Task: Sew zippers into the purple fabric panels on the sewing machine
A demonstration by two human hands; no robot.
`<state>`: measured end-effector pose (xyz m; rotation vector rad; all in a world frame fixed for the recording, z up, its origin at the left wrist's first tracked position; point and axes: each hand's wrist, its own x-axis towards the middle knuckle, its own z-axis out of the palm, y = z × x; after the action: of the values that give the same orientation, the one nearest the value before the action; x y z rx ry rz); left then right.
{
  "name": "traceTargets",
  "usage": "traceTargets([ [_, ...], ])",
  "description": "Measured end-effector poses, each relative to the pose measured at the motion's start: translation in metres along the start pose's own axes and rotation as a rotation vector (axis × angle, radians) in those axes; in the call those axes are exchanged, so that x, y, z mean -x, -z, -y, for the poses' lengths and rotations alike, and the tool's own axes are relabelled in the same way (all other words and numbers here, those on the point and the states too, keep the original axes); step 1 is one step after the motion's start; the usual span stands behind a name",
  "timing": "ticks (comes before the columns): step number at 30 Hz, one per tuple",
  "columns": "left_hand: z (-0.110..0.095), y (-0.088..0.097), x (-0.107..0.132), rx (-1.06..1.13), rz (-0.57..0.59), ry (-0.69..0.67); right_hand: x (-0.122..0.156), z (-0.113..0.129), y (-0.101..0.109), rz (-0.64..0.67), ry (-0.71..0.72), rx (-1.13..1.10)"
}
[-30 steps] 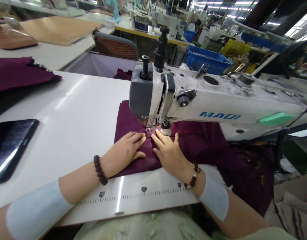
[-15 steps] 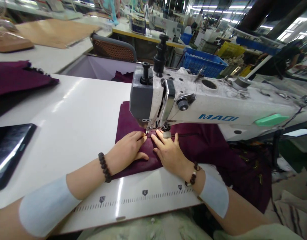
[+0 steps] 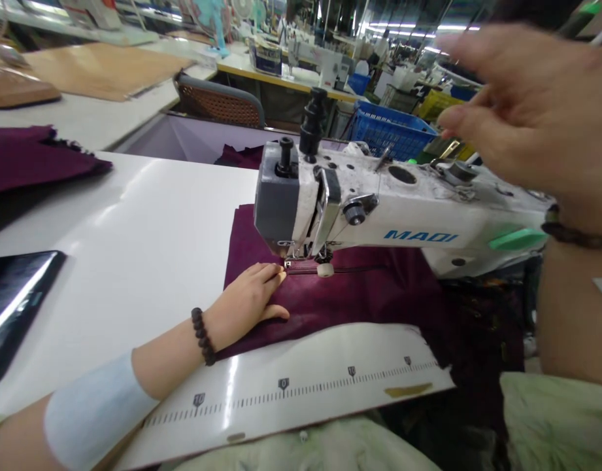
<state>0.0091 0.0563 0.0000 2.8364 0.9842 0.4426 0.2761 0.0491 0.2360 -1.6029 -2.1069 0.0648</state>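
Observation:
Purple fabric (image 3: 330,304) lies flat under the needle area of a white sewing machine (image 3: 428,226). A narrow dark strip (image 3: 350,269) with stitched edges runs sideways across it, to the right of the presser foot (image 3: 287,263). My left hand (image 3: 246,302) rests palm down on the fabric, thumb spread away, fingertips just left of the foot. Raised high above the machine's arm, close to the camera, is my right hand (image 3: 531,111). Motion blurs it, but thumb and fingers look apart and nothing shows in them.
A black phone-like device (image 3: 16,307) lies on the white table (image 3: 134,261) at left, below more purple fabric (image 3: 40,157). A printed ruler scale (image 3: 284,384) follows the front edge. Behind stand a brown chair (image 3: 219,101) and a blue crate (image 3: 391,131).
My right hand has left the fabric beside the presser foot and risen up and to the right. My left hand stays in nearly the same place on the fabric.

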Motion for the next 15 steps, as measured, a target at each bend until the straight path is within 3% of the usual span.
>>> traceTargets([
  [3,0.001,-0.001,0.001,-0.001,-0.008,-0.001,-0.022,-0.005,-0.008,-0.065,0.075,0.483],
  [6,0.002,-0.003,0.002,0.010,-0.018,-0.001,-0.028,-0.010,-0.008,-0.091,0.177,0.602],
  [11,0.003,-0.003,0.001,0.011,-0.017,-0.006,-0.020,-0.014,0.003,-0.253,0.172,0.486],
  [15,0.002,-0.003,-0.001,0.014,-0.020,-0.005,0.036,0.006,-0.015,-0.364,0.044,0.191],
])
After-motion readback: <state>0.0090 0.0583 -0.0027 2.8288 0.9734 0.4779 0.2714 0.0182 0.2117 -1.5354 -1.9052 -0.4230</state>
